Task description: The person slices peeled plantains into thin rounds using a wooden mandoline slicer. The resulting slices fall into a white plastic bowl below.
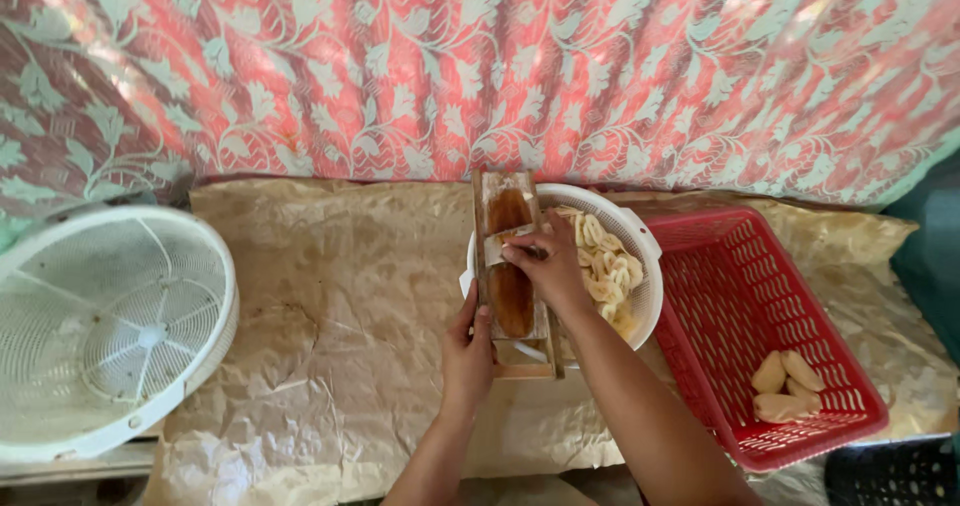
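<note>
While the right hand (548,262) presses a small piece against the wooden slicer (511,266), fingers curled, the left hand (466,351) grips the slicer's near edge. Slices (606,266) fill the white bowl (648,241) beneath; red basket (740,276) alongside.

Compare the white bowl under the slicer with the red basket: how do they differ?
The white bowl is round; the red basket is rectangular with slotted walls. The bowl holds thin pale slices; the basket holds a few whole peeled pieces in one corner. The bowl sits partly under the wooden slicer; the basket stands uncovered beside it. Both rest on crumpled brown paper.
</note>
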